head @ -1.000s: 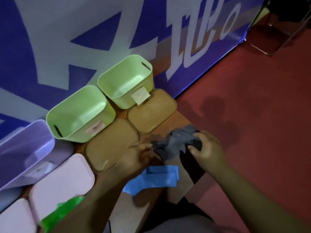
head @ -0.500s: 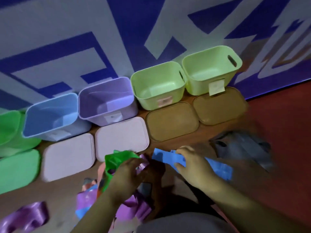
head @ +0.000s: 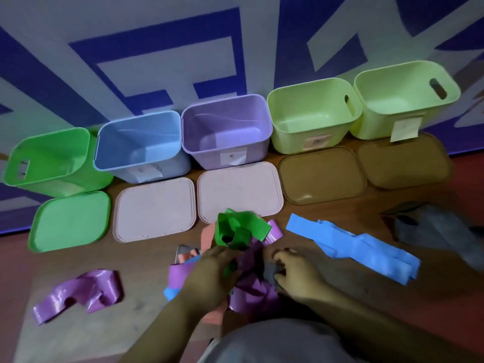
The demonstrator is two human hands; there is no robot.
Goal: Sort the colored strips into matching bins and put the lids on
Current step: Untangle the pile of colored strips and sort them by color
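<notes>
Several open bins stand in a row along the wall: a green bin (head: 49, 158), a blue bin (head: 141, 148), a purple bin (head: 225, 132) and two pale green bins (head: 311, 116) (head: 403, 98). A lid lies in front of each. My left hand (head: 209, 273) grips a bunch of green strips (head: 238, 229) over a mixed pile of purple, pink and blue strips (head: 251, 286). My right hand (head: 296, 271) pinches a dark grey strip at the pile's right edge. Blue strips (head: 353, 244) lie to the right, grey strips (head: 432, 226) beyond them.
A loose purple strip bundle (head: 78, 292) lies at the left front. The green lid (head: 68, 221), two pink lids (head: 154, 210) (head: 241, 189) and two brown lids (head: 322, 174) (head: 403, 161) lie flat on the wooden floor. A blue and white banner backs the bins.
The view swung left from the grey strips to the whole bin row. My right hand left the blue strips and now pinches a dark strip in the pile; my left hand keeps the green strips.
</notes>
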